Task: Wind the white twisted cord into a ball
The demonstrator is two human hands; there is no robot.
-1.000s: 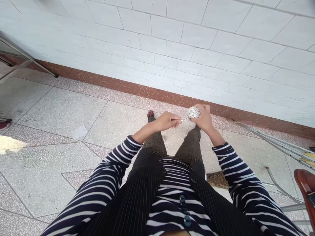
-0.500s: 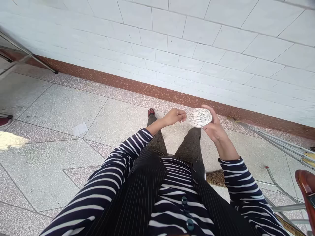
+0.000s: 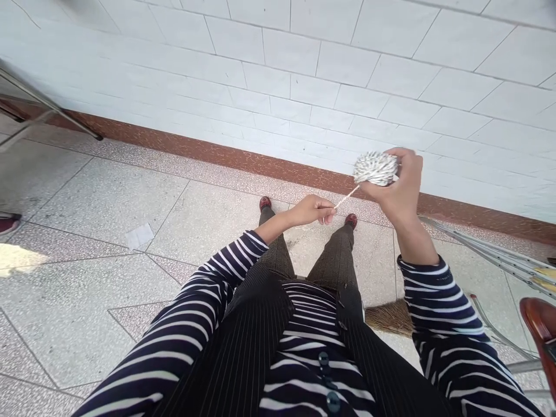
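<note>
A ball of white cord with dark flecks is gripped in my right hand, thumb below and fingers around its right side. From the ball's lower left a short taut length of cord runs down to my left hand. My left thumb and fingers pinch that strand. Both hands are held out above the floor near the wall, the right one higher and farther out than the left.
A white tiled wall with a brown-red skirting stands in front. A pale paper lies on the speckled floor at left. Broom bristles show at lower right, near a chair and metal poles. A metal frame leg stands at left.
My right hand has moved up and to the right with the cord ball, turning it. A stretch of cord now spans between the hands. My left hand has barely shifted.
</note>
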